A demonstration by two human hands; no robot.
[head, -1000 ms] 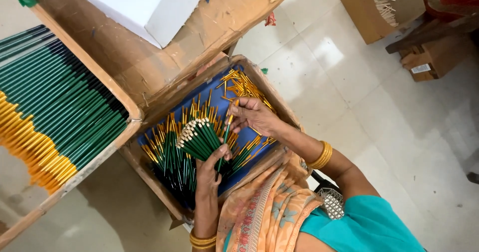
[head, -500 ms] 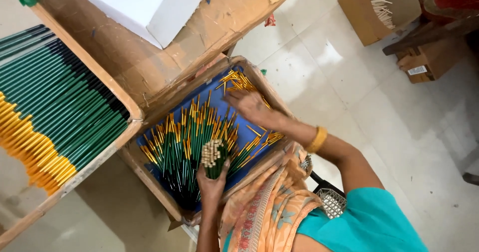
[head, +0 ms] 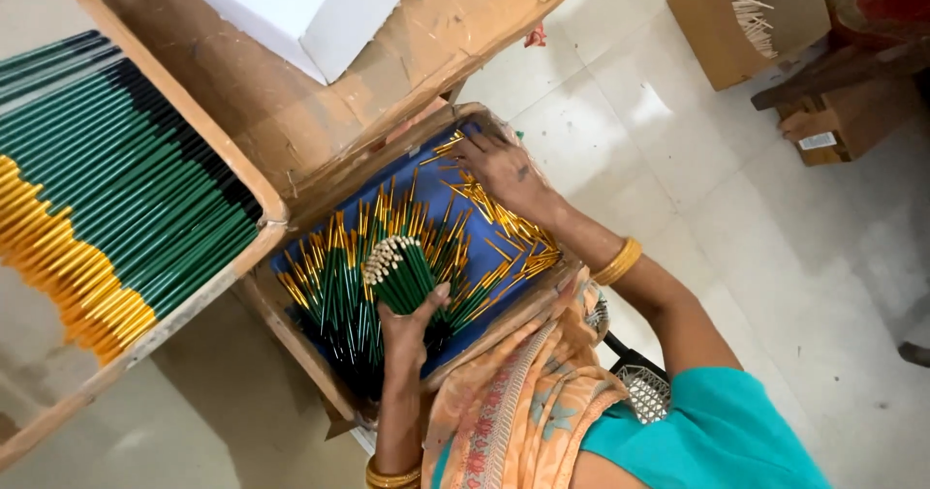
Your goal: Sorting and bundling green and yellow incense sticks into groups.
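Pencils, a green bundle with pale ends up, stand clamped in my left hand over the blue-lined cardboard tray. Around that fist, loose green-and-gold pencils lie fanned across the lining. Beyond them my right hand rests flat, fingers spread, on scattered gold sticks. Farther left sits a wooden rack of stacked green pencils.

Bright even daylight, soft glare on pale floor tiles, mild blur, tilted wide-angle view
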